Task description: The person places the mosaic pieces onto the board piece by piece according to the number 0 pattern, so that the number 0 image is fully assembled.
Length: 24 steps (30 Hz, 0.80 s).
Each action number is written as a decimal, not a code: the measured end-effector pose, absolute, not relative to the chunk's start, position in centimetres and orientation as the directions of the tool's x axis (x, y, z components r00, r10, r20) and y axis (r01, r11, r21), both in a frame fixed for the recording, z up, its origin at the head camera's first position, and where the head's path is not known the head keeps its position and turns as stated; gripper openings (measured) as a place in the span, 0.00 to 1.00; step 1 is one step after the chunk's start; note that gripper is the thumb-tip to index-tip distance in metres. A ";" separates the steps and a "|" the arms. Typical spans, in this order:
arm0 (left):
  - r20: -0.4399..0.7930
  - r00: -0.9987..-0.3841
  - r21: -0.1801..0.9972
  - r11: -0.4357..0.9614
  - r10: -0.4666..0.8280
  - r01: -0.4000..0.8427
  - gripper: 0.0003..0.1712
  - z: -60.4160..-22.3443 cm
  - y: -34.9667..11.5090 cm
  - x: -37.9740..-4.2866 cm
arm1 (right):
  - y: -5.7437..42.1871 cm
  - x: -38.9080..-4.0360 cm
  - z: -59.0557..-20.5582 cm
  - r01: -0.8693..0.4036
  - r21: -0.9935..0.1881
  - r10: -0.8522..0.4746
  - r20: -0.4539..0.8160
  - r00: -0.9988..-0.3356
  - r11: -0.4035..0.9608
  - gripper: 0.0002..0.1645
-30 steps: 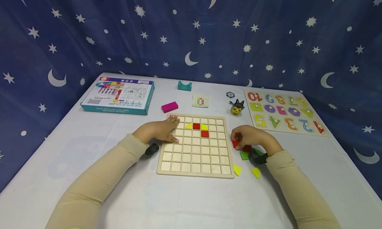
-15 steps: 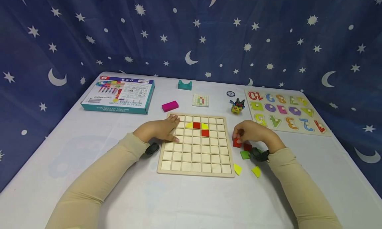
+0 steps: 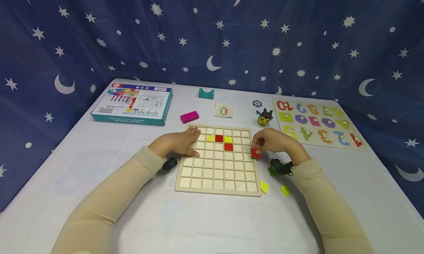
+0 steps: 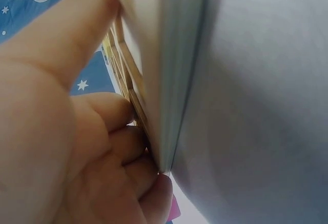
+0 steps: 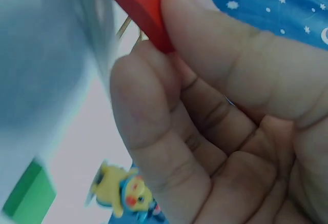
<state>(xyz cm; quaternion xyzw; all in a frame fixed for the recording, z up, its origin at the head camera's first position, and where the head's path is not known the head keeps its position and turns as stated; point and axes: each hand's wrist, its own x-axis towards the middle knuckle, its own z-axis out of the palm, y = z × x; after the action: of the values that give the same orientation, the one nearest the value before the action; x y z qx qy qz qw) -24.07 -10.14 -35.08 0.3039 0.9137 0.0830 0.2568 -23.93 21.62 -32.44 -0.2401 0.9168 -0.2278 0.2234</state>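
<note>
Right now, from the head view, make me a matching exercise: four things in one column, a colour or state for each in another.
1. Left hand
2. Right hand
3. Notched block
4. Toy figure

A. Teal
B. Pinches a red tile
C. Mostly yellow and black
D. Rests on the wooden grid board

Pairs: 1-D, 2-B, 3-A, 4-C

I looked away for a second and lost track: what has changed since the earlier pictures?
The right hand has moved left and slightly farther from the person, carrying a pinched red tile to the right edge of the wooden grid board. No release shows. The left hand stays on the board's left side; the red squares and yellow pieces set in it are unchanged.
</note>
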 end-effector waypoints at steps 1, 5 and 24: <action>-0.418 -0.683 0.308 0.801 0.599 0.513 0.52 -35.1 -10.1 -24.1 | 21.3 -24.0 -32.4 -0.342 -0.534 -0.550 -0.299 -0.780 0.774 0.06; -0.415 -0.684 0.308 0.800 0.600 0.514 0.52 -35.1 -10.1 -24.2 | 19.8 -24.0 -32.1 -0.363 -0.551 -0.584 -0.300 -0.754 0.751 0.06; -0.413 -0.690 0.302 0.804 0.595 0.512 0.53 -35.4 -10.1 -24.4 | 14.1 -24.7 -33.2 -0.408 -0.529 -0.618 -0.314 -0.721 0.744 0.05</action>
<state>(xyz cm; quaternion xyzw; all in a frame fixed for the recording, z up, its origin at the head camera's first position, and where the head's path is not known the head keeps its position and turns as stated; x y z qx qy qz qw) -24.37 -10.12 -35.40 0.3022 0.9156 0.0815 0.2523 -24.72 14.15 -33.20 -0.2844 0.9018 -0.2171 0.2425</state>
